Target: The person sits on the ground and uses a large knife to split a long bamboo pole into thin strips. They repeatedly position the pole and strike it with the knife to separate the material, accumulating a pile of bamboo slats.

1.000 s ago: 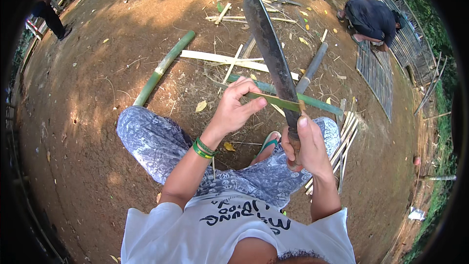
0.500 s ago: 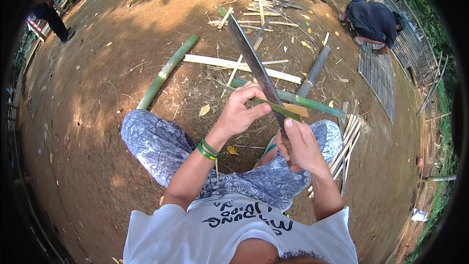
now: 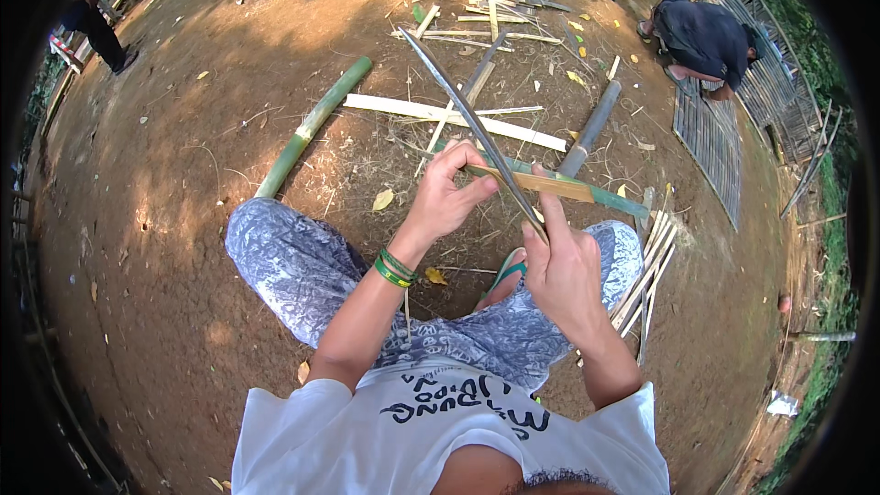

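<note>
A short bamboo strip (image 3: 561,186) is pinched in my left hand (image 3: 447,194), between thumb and fingers. Its pale tan inner face shows. My right hand (image 3: 564,266) grips a machete (image 3: 461,103), whose long dark blade slants up and to the left across the strip. The blade is seen nearly edge-on, and its handle is mostly hidden in my palm. My right index finger reaches up along the strip's right part. Whether the blade has cut into the strip, I cannot tell.
Green bamboo poles (image 3: 316,124) lie on the dirt, one (image 3: 612,202) just beyond my hands. Thin strips (image 3: 649,275) are stacked by my right knee, and more split pieces (image 3: 500,18) lie ahead. A person (image 3: 701,37) bends over a slatted bamboo panel (image 3: 710,151) at right.
The machete blade has turned from its flat side to nearly edge-on, its tip moving left. The strip has rolled from its green face to its tan face. My right index finger has straightened upward.
</note>
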A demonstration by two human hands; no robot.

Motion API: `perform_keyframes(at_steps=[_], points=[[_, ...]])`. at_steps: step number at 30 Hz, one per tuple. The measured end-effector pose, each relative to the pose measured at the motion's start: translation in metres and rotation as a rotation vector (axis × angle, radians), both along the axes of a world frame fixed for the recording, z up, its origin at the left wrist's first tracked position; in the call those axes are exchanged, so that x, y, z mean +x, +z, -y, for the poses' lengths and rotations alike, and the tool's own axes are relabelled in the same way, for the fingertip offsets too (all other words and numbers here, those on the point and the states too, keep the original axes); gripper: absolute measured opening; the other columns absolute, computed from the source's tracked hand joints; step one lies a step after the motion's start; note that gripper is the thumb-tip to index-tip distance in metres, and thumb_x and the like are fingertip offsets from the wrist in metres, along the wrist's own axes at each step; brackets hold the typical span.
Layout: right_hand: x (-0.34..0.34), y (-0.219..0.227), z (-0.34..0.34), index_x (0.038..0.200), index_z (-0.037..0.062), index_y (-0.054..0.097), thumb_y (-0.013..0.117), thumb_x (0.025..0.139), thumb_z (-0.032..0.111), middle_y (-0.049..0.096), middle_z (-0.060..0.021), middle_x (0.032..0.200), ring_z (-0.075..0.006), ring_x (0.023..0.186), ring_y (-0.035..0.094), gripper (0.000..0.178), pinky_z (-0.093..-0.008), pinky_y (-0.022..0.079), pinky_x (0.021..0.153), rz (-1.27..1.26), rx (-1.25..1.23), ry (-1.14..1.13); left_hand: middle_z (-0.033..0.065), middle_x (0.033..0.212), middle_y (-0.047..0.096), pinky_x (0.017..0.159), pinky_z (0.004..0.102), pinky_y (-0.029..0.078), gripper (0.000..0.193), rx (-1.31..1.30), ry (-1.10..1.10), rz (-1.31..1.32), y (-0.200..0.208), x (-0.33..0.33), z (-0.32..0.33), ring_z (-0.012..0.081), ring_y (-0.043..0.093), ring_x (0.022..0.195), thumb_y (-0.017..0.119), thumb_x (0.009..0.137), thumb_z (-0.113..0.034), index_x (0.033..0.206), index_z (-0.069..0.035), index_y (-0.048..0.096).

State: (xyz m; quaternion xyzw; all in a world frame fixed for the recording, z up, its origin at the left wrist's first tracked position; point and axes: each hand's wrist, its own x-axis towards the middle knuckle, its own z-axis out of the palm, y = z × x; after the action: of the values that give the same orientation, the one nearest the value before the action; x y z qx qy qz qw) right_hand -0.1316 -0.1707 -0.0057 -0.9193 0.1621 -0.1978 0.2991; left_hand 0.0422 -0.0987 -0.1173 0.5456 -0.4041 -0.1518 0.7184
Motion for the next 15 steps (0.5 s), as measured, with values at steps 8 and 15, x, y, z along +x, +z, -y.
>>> perform_keyframes(at_steps=[8, 15], points=[[0.002, -0.008, 0.023, 0.086, 0.0036, 0.048, 0.031, 0.109, 0.041, 0.049, -0.0026, 0.055, -0.0085, 0.045, 0.045, 0.047, -0.0258, 0.037, 0.042, -0.223, 0.715, 0.085, 0.0052, 0.091, 0.061, 0.092, 0.0377, 0.040, 0.037, 0.016, 0.060, 0.142, -0.018, 0.011, -0.004, 0.0217, 0.054, 0.095, 0.076, 0.086, -0.040, 0.088, -0.006, 0.063], [0.008, -0.019, 0.029, 0.111, -0.0004, 0.056, 0.039, 0.107, 0.034, 0.051, -0.0065, 0.054, -0.0169, 0.044, 0.051, 0.039, -0.0308, 0.042, 0.045, -0.163, 0.527, 0.051, 0.0050, 0.086, 0.058, 0.086, 0.0347, 0.043, 0.039, 0.090, 0.009, 0.064, -0.017, 0.013, -0.001, 0.0201, 0.054, 0.093, 0.077, 0.085, -0.040, 0.087, -0.004, 0.063]])
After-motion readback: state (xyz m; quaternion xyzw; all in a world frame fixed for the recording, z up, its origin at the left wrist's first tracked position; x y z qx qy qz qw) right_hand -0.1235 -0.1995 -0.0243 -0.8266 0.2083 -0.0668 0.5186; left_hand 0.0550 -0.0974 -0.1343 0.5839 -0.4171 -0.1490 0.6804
